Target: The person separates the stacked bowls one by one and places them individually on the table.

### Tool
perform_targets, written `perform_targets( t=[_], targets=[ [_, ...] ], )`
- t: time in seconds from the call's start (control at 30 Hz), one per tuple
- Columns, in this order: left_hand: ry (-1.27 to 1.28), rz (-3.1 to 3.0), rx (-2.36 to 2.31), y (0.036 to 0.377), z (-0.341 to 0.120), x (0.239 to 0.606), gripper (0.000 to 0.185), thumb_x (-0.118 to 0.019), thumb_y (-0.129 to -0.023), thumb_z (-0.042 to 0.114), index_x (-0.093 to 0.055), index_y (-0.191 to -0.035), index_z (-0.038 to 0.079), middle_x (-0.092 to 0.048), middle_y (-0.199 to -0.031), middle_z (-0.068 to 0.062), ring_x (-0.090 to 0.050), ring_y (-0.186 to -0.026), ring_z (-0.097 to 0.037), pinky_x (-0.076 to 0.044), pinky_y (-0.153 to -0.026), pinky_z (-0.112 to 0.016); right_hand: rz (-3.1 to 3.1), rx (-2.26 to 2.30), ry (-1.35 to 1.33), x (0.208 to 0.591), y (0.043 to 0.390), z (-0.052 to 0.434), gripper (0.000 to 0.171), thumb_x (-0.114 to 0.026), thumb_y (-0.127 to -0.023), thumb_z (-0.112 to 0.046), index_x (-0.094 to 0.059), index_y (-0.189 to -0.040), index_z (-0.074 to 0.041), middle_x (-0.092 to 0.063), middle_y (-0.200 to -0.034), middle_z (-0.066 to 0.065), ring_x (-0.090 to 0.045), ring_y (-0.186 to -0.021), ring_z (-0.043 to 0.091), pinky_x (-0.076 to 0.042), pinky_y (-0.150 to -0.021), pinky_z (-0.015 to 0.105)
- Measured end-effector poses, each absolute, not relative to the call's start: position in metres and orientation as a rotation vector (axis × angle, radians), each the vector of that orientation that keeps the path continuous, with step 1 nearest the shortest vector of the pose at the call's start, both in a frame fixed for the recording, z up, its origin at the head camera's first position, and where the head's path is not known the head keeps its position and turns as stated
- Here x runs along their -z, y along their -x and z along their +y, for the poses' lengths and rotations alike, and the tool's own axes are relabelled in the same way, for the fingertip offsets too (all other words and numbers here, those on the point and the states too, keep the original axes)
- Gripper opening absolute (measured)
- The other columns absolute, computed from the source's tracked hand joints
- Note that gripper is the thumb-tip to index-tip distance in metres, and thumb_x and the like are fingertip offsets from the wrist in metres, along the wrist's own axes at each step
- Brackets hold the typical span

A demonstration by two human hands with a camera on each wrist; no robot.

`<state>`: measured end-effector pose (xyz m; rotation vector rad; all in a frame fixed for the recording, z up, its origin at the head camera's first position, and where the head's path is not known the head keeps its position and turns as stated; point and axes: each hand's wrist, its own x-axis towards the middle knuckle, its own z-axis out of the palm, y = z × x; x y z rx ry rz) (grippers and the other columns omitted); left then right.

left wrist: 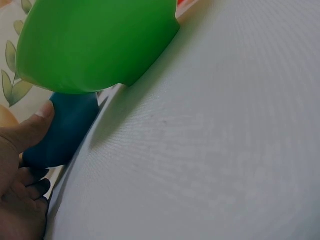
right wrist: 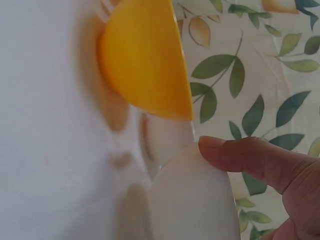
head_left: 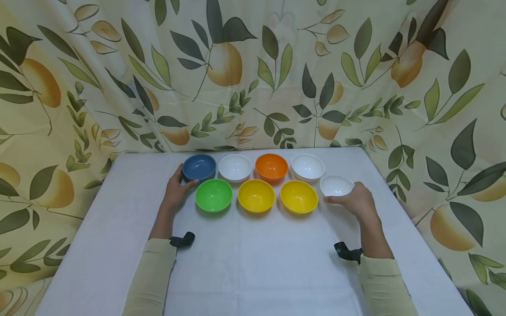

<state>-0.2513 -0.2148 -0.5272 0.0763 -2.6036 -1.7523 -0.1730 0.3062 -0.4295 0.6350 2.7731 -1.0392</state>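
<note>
Eight bowls stand in two rows on a white-covered table (head_left: 253, 263). My left hand (head_left: 182, 180) grips the side of the blue bowl (head_left: 199, 166) at the back left; in the left wrist view its thumb (left wrist: 35, 122) presses on the blue bowl (left wrist: 62, 132), behind the green bowl (left wrist: 95, 45). At the right end my right hand (head_left: 349, 197) holds a small white bowl (head_left: 336, 185). In the right wrist view the thumb (right wrist: 240, 155) lies on that white bowl (right wrist: 192, 200), beside a yellow bowl (right wrist: 145, 65).
The back row also has a white bowl (head_left: 235, 167), an orange bowl (head_left: 271, 166) and another white bowl (head_left: 307, 166). In front stand the green bowl (head_left: 214, 195) and two yellow bowls (head_left: 256, 195) (head_left: 298, 195). A leaf-and-fruit curtain (head_left: 253, 74) encloses the table.
</note>
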Motion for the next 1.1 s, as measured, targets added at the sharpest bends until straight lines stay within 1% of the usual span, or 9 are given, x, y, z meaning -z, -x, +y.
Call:
perform_targets(
  t=[0.17,0.5,0.8,1.1],
  targets=[
    [-0.064,-2.600,1.753,0.251,-0.216,0.528,0.101,-0.077,-0.098,0.022,-0.007,-0.168,0.005,-0.012,-0.173,-0.018,-0.009,-0.160,-0.035,-0.010,-0.129,-0.049,2.713,1.006,-0.656,0.433,0.174,0.306,0.112,-0.095,-0.075,-0.036,-0.031,-0.147,0.019,-0.042,-0.142,0.042,-0.044,-0.123,0.054,-0.046,-0.107,0.067],
    [-0.044,-2.583,1.740,0.253,-0.217,0.525,0.101,-0.078,-0.097,0.021,-0.009,-0.168,0.004,-0.013,-0.173,-0.018,-0.010,-0.160,-0.034,-0.010,-0.129,-0.048,2.634,0.904,-0.619,0.423,0.171,0.306,0.118,-0.095,-0.074,-0.040,-0.026,-0.147,0.022,-0.041,-0.138,0.043,-0.043,-0.119,0.054,-0.047,-0.101,0.066],
    [-0.059,-2.569,1.758,0.251,-0.216,0.527,0.101,-0.079,-0.096,0.019,-0.010,-0.168,0.004,-0.013,-0.173,-0.018,-0.011,-0.160,-0.034,-0.012,-0.129,-0.047,2.607,0.850,-0.636,0.421,0.171,0.304,0.120,-0.095,-0.074,-0.042,-0.024,-0.147,0.022,-0.041,-0.135,0.042,-0.044,-0.118,0.054,-0.049,-0.101,0.066],
    [-0.065,-2.541,1.750,0.250,-0.216,0.528,0.100,-0.081,-0.094,0.019,-0.015,-0.167,0.002,-0.018,-0.172,-0.019,-0.014,-0.159,-0.035,-0.012,-0.129,-0.048,2.607,0.845,-0.647,0.422,0.170,0.303,0.120,-0.095,-0.074,-0.042,-0.024,-0.147,0.022,-0.041,-0.135,0.042,-0.044,-0.118,0.054,-0.049,-0.101,0.066]
  ],
)
